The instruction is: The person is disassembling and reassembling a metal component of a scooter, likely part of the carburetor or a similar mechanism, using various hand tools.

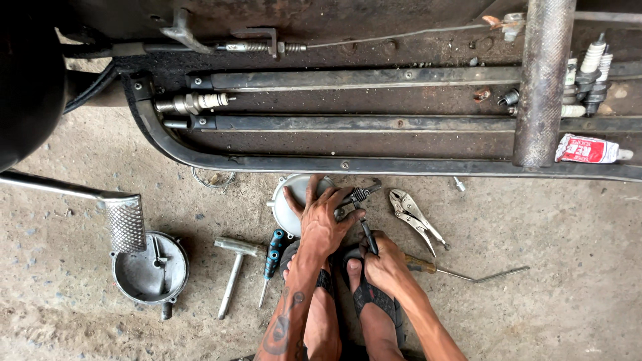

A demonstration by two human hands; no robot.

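My left hand (pixel 322 222) presses flat on a round pale metal cover (pixel 286 208) lying on the concrete, fingers spread over its top. My right hand (pixel 386 265) is closed around the dark handle of an adjustable wrench (pixel 365 215). The wrench jaws sit at the cover's right edge, just past my left fingertips. Both my sandalled feet (pixel 366 294) rest right below the hands. Much of the cover is hidden under my left hand.
Locking pliers (pixel 416 217) and a wooden-handled screwdriver (pixel 461 271) lie to the right. A blue-handled screwdriver (pixel 273 257), a T-shaped tool (pixel 233 265), a round metal housing (pixel 150 271) and a kick pedal (pixel 125 222) are on the left. A rusty vehicle floorboard (pixel 374 164) holding a spark plug (pixel 194 102) and a red-white tube (pixel 590 149) spans the top.
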